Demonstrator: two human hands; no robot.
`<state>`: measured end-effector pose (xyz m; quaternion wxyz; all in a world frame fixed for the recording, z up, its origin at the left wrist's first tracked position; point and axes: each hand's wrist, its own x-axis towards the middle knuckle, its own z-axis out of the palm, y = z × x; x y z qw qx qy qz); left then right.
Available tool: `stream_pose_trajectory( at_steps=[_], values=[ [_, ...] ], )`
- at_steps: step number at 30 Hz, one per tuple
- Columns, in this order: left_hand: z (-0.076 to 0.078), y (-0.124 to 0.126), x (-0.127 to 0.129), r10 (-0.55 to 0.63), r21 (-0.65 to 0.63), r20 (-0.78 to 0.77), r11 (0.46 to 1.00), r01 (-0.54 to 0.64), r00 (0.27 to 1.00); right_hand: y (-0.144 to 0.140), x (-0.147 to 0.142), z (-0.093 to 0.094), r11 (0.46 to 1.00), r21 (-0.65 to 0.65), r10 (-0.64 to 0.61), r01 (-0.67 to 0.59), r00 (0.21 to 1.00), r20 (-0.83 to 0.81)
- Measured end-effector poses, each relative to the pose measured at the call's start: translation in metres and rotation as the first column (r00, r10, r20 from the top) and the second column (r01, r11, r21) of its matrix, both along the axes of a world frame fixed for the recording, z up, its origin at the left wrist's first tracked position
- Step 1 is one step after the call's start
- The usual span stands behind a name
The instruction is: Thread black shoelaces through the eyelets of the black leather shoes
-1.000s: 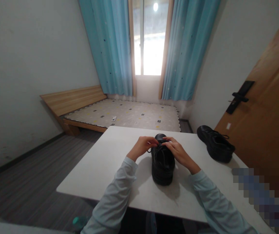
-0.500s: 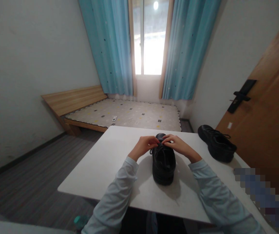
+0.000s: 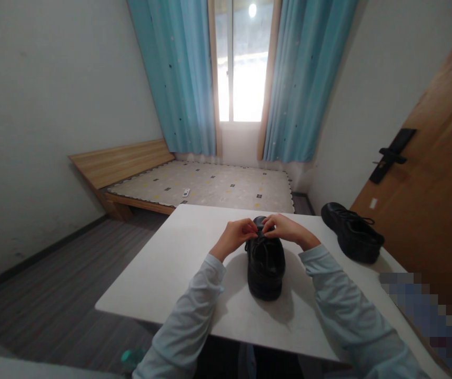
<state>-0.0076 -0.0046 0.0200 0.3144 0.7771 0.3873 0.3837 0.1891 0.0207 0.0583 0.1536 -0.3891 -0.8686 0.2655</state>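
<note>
white bench [image 3: 178, 273] in bedroom | left hand [image 3: 237, 236] and right hand [image 3: 284, 229]: grip pinched on laces of black shoe [image 3: 265, 266] | second shoe [image 3: 352, 239] right | bed [image 3: 194, 187], curtains [image 3: 178, 73] behind

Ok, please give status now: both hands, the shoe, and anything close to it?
Left hand and right hand both pinching laces at front of black shoe. Shoe upright on white table. Second black shoe apart, far right.
</note>
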Motion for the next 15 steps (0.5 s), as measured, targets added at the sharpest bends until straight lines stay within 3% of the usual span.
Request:
stream_pose_trajectory(
  at_steps=[6, 15],
  values=[
    [0.0005, 0.0006, 0.0010, 0.032, 0.041, -0.042, 0.999, -0.030, 0.999, 0.0041, -0.0011, -0.0033, 0.999, -0.031, -0.039, 0.039, 0.999, 0.012],
    [-0.0018, 0.0016, 0.0013, -0.027, 0.037, 0.001, 0.999, 0.027, 1.000, 0.0088, -0.0053, -0.0085, 0.996, 0.022, -0.087, 0.086, 0.995, 0.052]
  ],
)
